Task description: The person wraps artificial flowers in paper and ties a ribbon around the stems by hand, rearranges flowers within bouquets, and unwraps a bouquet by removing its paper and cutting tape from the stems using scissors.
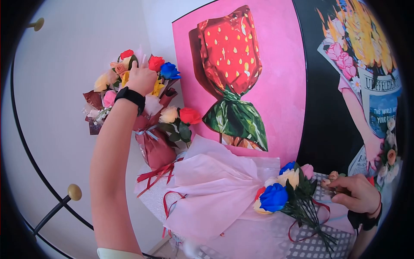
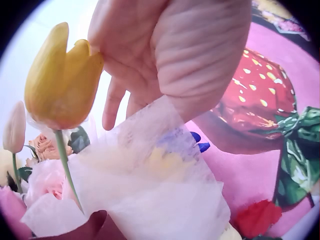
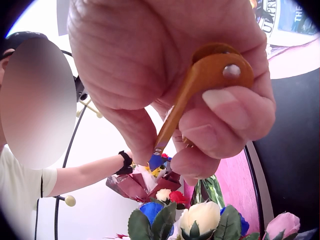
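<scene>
My left hand reaches into the top of a bouquet in mauve wrapping paper tied with a pale blue ribbon. In the left wrist view its fingers extend beside a yellow tulip, behind white tissue. Their tips are partly hidden. My right hand curls its fingers round an orange-brown tool with a silver rivet. Left of this hand lies a loose bunch of artificial roses, with a blue rose, a cream rose and dark green stems.
Pink wrapping paper spreads over the table, with red ribbon at its left. Behind stand a strawberry sweet painting and a dark picture. A black rack with a gold knob stands at the left.
</scene>
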`<action>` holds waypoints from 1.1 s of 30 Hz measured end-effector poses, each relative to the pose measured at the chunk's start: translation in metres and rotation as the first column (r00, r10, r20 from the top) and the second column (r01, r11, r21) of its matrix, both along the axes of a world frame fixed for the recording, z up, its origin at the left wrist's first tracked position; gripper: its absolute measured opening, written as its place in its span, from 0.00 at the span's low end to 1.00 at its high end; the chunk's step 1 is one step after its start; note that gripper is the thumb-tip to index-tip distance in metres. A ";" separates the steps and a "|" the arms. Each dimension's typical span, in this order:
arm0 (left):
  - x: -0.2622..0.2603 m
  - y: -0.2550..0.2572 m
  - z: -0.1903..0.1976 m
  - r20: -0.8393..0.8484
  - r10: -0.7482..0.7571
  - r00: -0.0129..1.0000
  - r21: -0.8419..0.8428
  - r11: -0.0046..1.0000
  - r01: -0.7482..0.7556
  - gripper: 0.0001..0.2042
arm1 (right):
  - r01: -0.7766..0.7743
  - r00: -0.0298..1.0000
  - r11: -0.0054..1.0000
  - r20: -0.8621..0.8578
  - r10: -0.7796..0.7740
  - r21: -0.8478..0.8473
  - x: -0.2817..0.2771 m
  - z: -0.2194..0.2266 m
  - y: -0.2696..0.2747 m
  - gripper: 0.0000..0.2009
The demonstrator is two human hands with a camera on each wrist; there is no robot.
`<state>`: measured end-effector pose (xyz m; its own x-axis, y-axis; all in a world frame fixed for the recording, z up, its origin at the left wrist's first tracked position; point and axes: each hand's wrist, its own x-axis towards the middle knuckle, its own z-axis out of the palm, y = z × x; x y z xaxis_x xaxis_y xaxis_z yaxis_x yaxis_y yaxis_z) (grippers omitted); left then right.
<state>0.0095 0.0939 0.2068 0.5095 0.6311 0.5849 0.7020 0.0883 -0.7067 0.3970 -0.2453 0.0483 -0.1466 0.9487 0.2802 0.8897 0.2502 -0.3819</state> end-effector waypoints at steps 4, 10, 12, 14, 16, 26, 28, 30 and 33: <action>-0.001 0.007 0.004 0.090 0.086 0.992 -0.143 0.987 -0.073 0.08 | 0.028 0.999 1.000 -0.035 -0.029 -0.007 0.002 -0.001 -0.002 0.16; 0.001 0.007 0.016 0.054 0.062 0.997 -0.024 0.998 -0.060 0.09 | 0.012 1.000 1.000 -0.018 -0.012 -0.023 0.002 0.000 0.000 0.16; -0.001 0.008 0.017 0.065 0.100 0.993 -0.044 0.994 -0.097 0.09 | 0.011 1.000 1.000 -0.015 -0.011 -0.019 0.003 0.000 -0.001 0.17; -0.005 0.012 0.014 0.073 0.097 0.993 -0.041 0.995 -0.095 0.10 | 0.009 1.000 1.000 -0.014 -0.009 -0.015 0.003 0.001 -0.001 0.17; -0.007 0.012 0.011 0.083 0.096 0.992 -0.038 0.995 -0.093 0.10 | 0.007 1.000 1.000 0.007 -0.007 -0.008 0.003 0.001 -0.001 0.17; -0.008 -0.008 0.017 0.142 -0.098 0.985 -0.037 0.994 0.104 0.09 | 0.006 1.000 1.000 0.005 -0.006 -0.008 0.001 -0.001 0.001 0.16; -0.008 -0.010 0.015 0.115 -0.191 0.975 0.040 0.981 0.187 0.08 | -0.004 1.000 1.000 0.014 0.004 0.014 0.002 -0.002 0.001 0.16; 0.000 -0.013 0.005 0.117 -0.343 0.932 -0.025 0.937 0.348 0.06 | -0.008 1.000 1.000 0.014 0.008 0.011 0.003 -0.002 0.001 0.16; 0.016 -0.024 -0.040 0.111 -0.250 0.962 -0.053 0.965 0.257 0.06 | -0.003 1.000 1.000 0.004 0.003 -0.005 0.001 0.002 -0.001 0.16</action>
